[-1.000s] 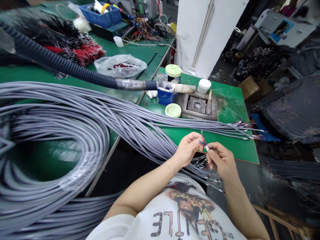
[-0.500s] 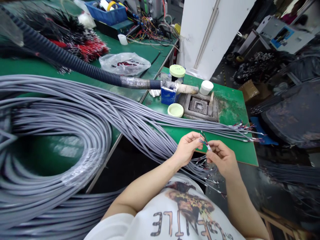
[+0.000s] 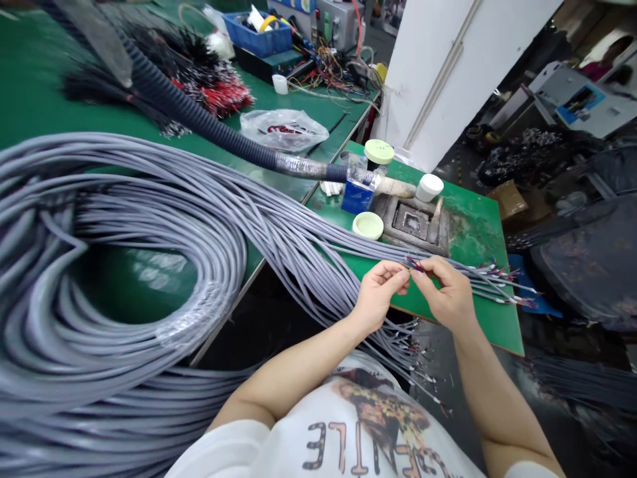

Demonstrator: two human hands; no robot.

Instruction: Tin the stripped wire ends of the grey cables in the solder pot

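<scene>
Coloured wires, left hand pinched on them, right hand likewise

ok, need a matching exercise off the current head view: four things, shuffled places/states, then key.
1. coloured wires
2. grey cables
3. white cup
4. blue bin

A. just right of the pale nozzle
B. looped at picture left
C. holds a yellow roll
D. at the fingertips of left hand and right hand

Pairs: 1-D, 2-B, 3-A, 4-C

The bag lies behind the cable bundle
</scene>
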